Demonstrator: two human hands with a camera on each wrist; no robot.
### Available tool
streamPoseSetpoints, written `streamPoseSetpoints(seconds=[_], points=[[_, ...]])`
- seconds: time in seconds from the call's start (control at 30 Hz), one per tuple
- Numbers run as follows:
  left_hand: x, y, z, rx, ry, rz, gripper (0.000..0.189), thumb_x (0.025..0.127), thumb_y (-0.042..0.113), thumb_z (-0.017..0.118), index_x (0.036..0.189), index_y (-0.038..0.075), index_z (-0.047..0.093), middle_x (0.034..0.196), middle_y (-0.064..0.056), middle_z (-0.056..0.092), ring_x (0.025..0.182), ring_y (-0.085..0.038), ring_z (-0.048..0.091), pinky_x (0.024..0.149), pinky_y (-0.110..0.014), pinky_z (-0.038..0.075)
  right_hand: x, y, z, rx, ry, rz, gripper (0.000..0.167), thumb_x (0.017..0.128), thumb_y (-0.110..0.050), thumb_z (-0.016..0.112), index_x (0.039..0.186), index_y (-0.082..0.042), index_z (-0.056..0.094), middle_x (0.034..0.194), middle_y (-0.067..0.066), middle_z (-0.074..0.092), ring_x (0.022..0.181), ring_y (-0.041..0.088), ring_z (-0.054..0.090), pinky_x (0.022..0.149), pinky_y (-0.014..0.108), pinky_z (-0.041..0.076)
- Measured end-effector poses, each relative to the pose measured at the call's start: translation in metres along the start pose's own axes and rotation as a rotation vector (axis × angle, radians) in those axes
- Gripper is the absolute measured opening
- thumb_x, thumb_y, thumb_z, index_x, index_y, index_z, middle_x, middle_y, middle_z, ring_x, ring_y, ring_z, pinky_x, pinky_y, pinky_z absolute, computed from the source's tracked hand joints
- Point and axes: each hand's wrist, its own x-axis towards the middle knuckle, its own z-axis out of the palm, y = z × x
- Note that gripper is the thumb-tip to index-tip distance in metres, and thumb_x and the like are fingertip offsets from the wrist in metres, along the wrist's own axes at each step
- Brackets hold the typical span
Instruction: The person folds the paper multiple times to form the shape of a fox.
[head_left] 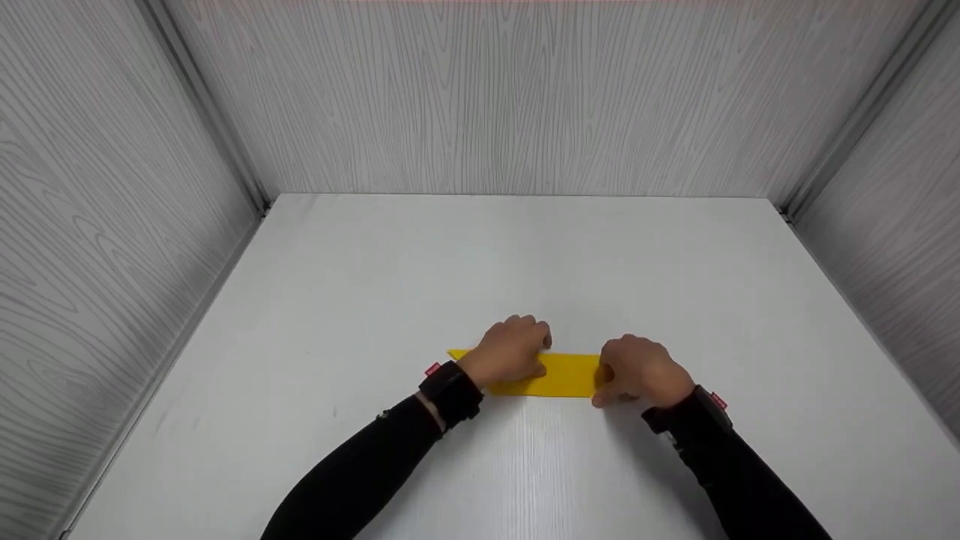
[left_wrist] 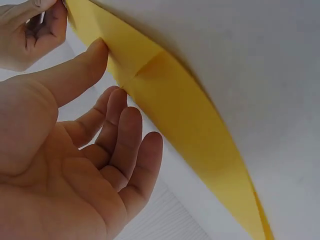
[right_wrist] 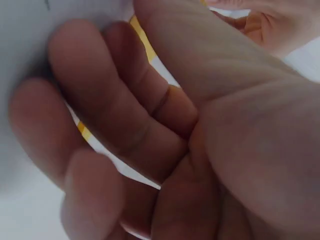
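Note:
A long yellow strip of what looks like folded paper (head_left: 568, 375) lies across the white table, with a pointed left end and a crease (left_wrist: 145, 65) across it. Over its left part is my left hand (head_left: 514, 349). In the left wrist view the thumb (left_wrist: 95, 57) touches the strip, and the other fingers bend loosely by its edge. At the strip's right end my right hand (head_left: 643, 371) pinches the paper between thumb and curled fingers. The right wrist view shows those fingers (right_wrist: 95, 90) close to the tabletop; they hide most of the yellow paper (right_wrist: 145, 40).
The white tabletop (head_left: 525, 262) spreads around the strip. Grey wood-grained panels (head_left: 480, 97) stand at the back and on both sides. Each wrist wears a black band (head_left: 452, 394) with a red tag.

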Motion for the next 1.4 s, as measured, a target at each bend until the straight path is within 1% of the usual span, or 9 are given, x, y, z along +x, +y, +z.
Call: streamPoseSetpoints(seconds=[0.17, 0.43, 0.63, 0.8, 0.9, 1.0, 1.1, 1.27, 1.4], points=[[-0.002, -0.002, 0.001, -0.030, 0.033, 0.004, 0.033, 0.093, 0.027, 0.084, 0.121, 0.012, 0.073, 0.108, -0.002, 0.065, 0.098, -0.020, 0.057, 0.091, -0.034, 0.051, -0.002, 0.002, -0.003, 0.052, 0.003, 0.016, 0.032, 0.078, -0.021, 0.095, 0.086, -0.005, 0.069, 0.071, 0.004, 0.061, 0.059, 0.020, 0.056, 0.056, 0.030, 0.047], [-0.009, -0.009, -0.002, -0.135, 0.075, 0.040, 0.021, 0.092, 0.020, 0.086, 0.103, 0.011, 0.071, 0.090, 0.001, 0.062, 0.086, -0.017, 0.055, 0.078, -0.030, 0.047, -0.003, 0.000, -0.003, 0.010, 0.018, 0.028, 0.036, 0.075, -0.027, 0.097, 0.079, -0.007, 0.067, 0.059, 0.000, 0.055, 0.050, 0.016, 0.052, 0.051, 0.028, 0.042], [-0.010, -0.015, -0.029, -0.265, 0.076, -0.015, 0.017, 0.095, 0.018, 0.081, 0.109, 0.013, 0.074, 0.098, 0.000, 0.070, 0.091, -0.018, 0.061, 0.082, -0.034, 0.051, -0.005, 0.006, -0.011, -0.031, 0.047, -0.010, 0.031, 0.078, -0.029, 0.094, 0.069, -0.009, 0.072, 0.060, -0.003, 0.056, 0.057, 0.016, 0.051, 0.054, 0.029, 0.040], [-0.012, -0.014, -0.065, -0.425, 0.237, 0.021, 0.018, 0.099, 0.022, 0.078, 0.114, 0.013, 0.076, 0.103, 0.000, 0.072, 0.093, -0.017, 0.064, 0.085, -0.032, 0.054, -0.010, 0.008, -0.038, -0.037, 0.139, -0.170, 0.030, 0.092, -0.033, 0.084, 0.108, -0.008, 0.082, 0.094, 0.004, 0.076, 0.081, 0.020, 0.067, 0.074, 0.041, 0.058], [-0.019, -0.013, -0.084, -0.542, 0.374, 0.088, 0.017, 0.101, 0.023, 0.076, 0.114, 0.013, 0.076, 0.103, 0.000, 0.073, 0.093, -0.015, 0.066, 0.085, -0.031, 0.055, -0.015, 0.003, -0.062, 0.052, 0.224, -0.291, 0.040, 0.098, -0.030, 0.079, 0.129, -0.005, 0.075, 0.102, 0.008, 0.079, 0.084, 0.020, 0.073, 0.078, 0.042, 0.062], [-0.028, -0.010, -0.098, -0.639, 0.514, 0.143, 0.017, 0.101, 0.023, 0.076, 0.113, 0.012, 0.075, 0.103, 0.001, 0.074, 0.094, -0.015, 0.066, 0.086, -0.031, 0.056, -0.022, -0.005, -0.087, 0.181, 0.342, -0.410, 0.042, 0.100, -0.025, 0.077, 0.138, -0.008, 0.069, 0.107, 0.006, 0.079, 0.086, 0.019, 0.074, 0.075, 0.038, 0.063], [-0.034, -0.005, -0.105, -0.707, 0.604, 0.160, 0.019, 0.100, 0.025, 0.077, 0.114, 0.011, 0.074, 0.103, 0.000, 0.074, 0.093, -0.015, 0.067, 0.086, -0.032, 0.057, -0.029, -0.016, -0.106, 0.340, 0.469, -0.487, 0.041, 0.103, -0.027, 0.073, 0.141, -0.012, 0.066, 0.108, 0.004, 0.077, 0.087, 0.018, 0.073, 0.069, 0.033, 0.063], [-0.039, 0.006, -0.104, -0.792, 0.610, 0.183, 0.026, 0.101, 0.031, 0.075, 0.118, 0.012, 0.072, 0.105, 0.000, 0.073, 0.090, -0.017, 0.067, 0.083, -0.032, 0.058, -0.035, -0.031, -0.114, 0.586, 0.657, -0.497, 0.027, 0.106, -0.029, 0.068, 0.121, -0.007, 0.073, 0.100, 0.005, 0.074, 0.078, 0.019, 0.070, 0.058, 0.030, 0.061], [-0.041, 0.013, -0.102, -0.814, 0.578, 0.214, 0.026, 0.102, 0.030, 0.075, 0.119, 0.011, 0.072, 0.102, 0.000, 0.073, 0.087, -0.018, 0.066, 0.080, -0.031, 0.057, -0.035, -0.036, -0.109, 0.716, 0.719, -0.500, 0.025, 0.108, -0.025, 0.065, 0.107, -0.001, 0.072, 0.093, 0.009, 0.073, 0.074, 0.021, 0.071, 0.054, 0.030, 0.059]])
